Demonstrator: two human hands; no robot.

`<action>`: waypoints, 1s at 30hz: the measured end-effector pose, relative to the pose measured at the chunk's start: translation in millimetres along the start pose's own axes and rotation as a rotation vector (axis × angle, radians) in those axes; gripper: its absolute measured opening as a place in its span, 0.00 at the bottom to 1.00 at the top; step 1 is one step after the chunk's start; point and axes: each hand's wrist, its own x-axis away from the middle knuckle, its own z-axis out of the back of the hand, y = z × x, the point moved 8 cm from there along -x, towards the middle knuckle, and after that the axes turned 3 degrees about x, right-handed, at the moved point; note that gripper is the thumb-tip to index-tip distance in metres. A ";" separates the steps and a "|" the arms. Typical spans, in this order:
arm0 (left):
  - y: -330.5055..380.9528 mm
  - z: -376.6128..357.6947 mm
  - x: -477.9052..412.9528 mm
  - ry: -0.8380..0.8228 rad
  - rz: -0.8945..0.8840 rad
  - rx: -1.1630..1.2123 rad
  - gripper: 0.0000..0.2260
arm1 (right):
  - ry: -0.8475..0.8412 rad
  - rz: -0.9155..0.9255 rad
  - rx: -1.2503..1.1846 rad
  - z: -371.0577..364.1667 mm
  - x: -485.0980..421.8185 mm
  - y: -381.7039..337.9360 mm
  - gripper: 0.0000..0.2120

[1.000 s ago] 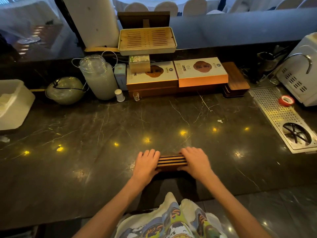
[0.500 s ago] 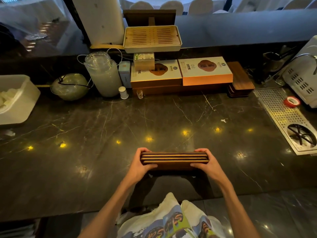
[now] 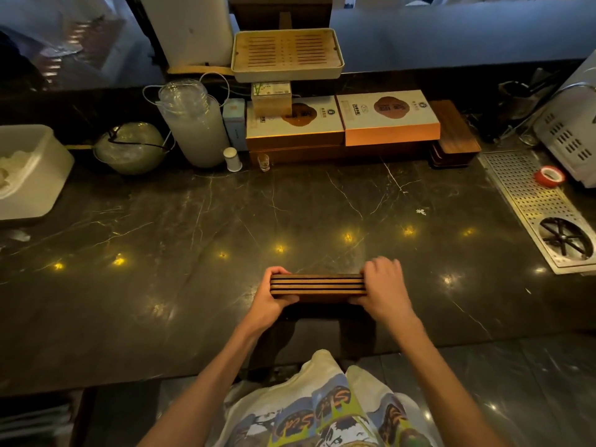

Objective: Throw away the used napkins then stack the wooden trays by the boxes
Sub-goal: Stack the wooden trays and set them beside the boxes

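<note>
Since before, right hand (image 3: 383,282) shifted over the tray stack (image 3: 317,287); left hand (image 3: 274,293) grips too; I'd square edges, lift level toward boxes (image 3: 342,122).

Print is present in 4 places; none of it can be read with certainty.

- Left gift box (image 3: 295,119) at back of worktop: small round emblem and short dark lines on lid, too small to read.
- Right gift box (image 3: 388,111): same layout, emblem plus a dark strip of characters near the left edge; illegible.
- Small carton (image 3: 271,90) on left box: green mark and fine print, unreadable.
- Shirt (image 3: 317,414): stylised yellow-green lettering, partly hidden by folds; letters uncertain.
</note>
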 end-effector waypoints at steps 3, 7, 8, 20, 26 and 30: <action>-1.0 0.2 0.2 0.000 -0.037 -0.002 0.23 | -0.007 0.111 0.056 0.3 -5.1 -81.9 0.28; -3.5 1.0 -2.3 -0.021 -0.039 -0.012 0.24 | 0.108 0.221 -0.003 1.7 -7.1 -135.3 0.17; -3.8 1.3 -3.3 -0.028 -0.038 -0.010 0.24 | 0.116 0.240 -0.014 2.3 -7.3 -132.5 0.17; -10.7 -4.7 -8.2 -0.094 -0.007 -0.063 0.22 | -0.046 0.143 -0.047 -0.7 6.4 8.1 0.25; -8.9 -5.1 -10.0 -0.093 -0.030 -0.054 0.23 | -0.053 0.232 0.086 0.5 -7.8 -65.0 0.30; -8.1 -6.9 -10.0 -0.097 -0.025 -0.047 0.24 | -0.029 0.280 0.055 3.9 -7.6 -69.2 0.27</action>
